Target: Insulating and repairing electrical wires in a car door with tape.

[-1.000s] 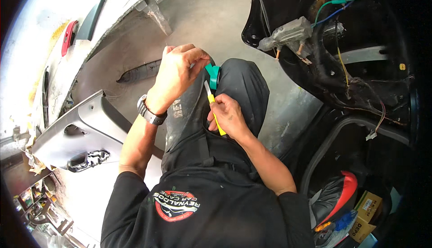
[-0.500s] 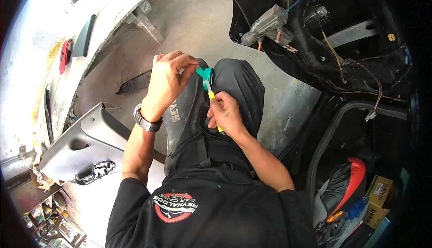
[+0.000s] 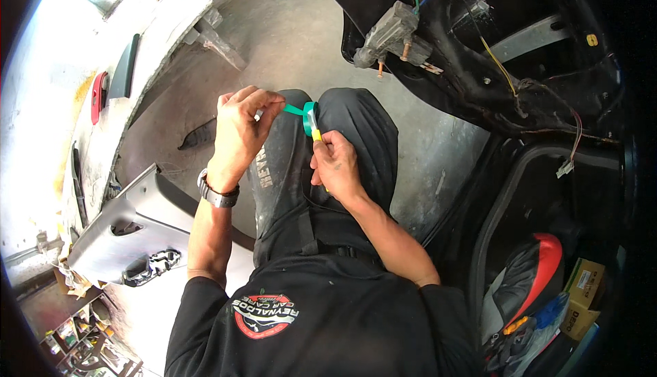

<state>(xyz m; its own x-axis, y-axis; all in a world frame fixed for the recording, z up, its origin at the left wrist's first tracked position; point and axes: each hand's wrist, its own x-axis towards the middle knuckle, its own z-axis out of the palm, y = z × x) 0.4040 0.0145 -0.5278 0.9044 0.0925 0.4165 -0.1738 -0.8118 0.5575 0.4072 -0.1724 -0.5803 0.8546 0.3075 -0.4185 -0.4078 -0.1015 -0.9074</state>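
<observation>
Where the green strip [image 3: 293,109] leaves the tape roll [image 3: 308,122]: a taut, steady pull seems best, with the yellow-handled knife [image 3: 316,135] moved lightly and its edge kept clear of the left fingertips and of the black trousers [image 3: 363,120] below.
Tape roll: green, over the gap between the knees, right of the left hand [image 3: 243,120] and at the far end of the knife; what bears its weight cannot be told.
Left hand: thumb and forefinger brought together, clamped on the strip's free end; a grey watch [image 3: 217,189] on its wrist.
Right hand [image 3: 337,165]: fingers closed round the knife's handle; the blade points to the far side and overlaps the roll, though contact cannot be told.
Grey trim panel [image 3: 163,207]: near left, beside the left forearm.
Worktop [image 3: 168,28]: far left, bearing a red part [image 3: 98,98] and a dark wedge-shaped part [image 3: 124,69].
Black vehicle panel [image 3: 479,113]: far right, with loose wires [image 3: 578,131].
</observation>
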